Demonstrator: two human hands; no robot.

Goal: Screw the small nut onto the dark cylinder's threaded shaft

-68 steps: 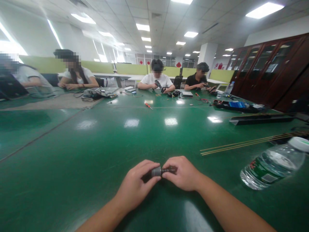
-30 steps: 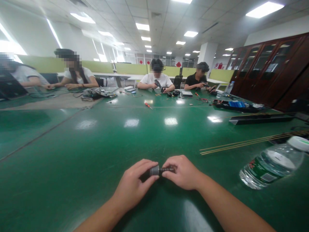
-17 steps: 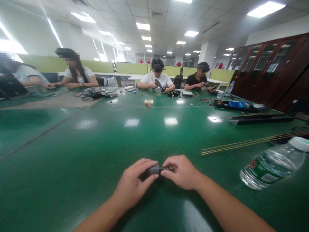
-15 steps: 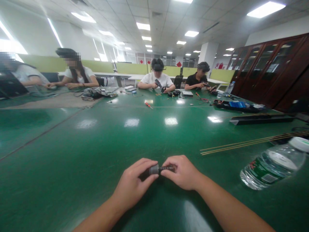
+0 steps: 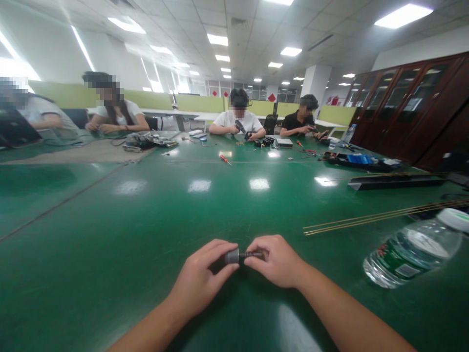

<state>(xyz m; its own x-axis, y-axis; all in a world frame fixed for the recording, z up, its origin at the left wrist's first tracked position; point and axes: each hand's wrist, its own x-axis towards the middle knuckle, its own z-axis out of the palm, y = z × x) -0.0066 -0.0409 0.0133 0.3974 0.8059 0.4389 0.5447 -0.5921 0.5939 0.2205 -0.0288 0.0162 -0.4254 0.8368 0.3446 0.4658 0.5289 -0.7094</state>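
Note:
My left hand (image 5: 196,274) is closed, its thumb and fingers gripping a small grey metal cylinder (image 5: 232,256) by its sides. Out of the cylinder's right end runs a thin dark shaft (image 5: 252,254) with a ridged surface. On that shaft my right hand (image 5: 281,261) pinches with thumb and forefinger, its other fingers curled in. Cylinder and shaft lie roughly level, just above the green tabletop (image 5: 205,215). The fingers cover part of both, and I cannot tell whether the two are one piece.
To the right lies a clear water bottle (image 5: 406,254) on its side, close to thin brass-coloured rods (image 5: 344,225). Farther back are a black channel (image 5: 395,182), a red screwdriver (image 5: 225,159) and a heap of electronic parts (image 5: 150,141). Several people sit across the table.
The cylinder and my left hand have shifted very slightly left; the grips look the same. At the far left, a person's hands have drawn together.

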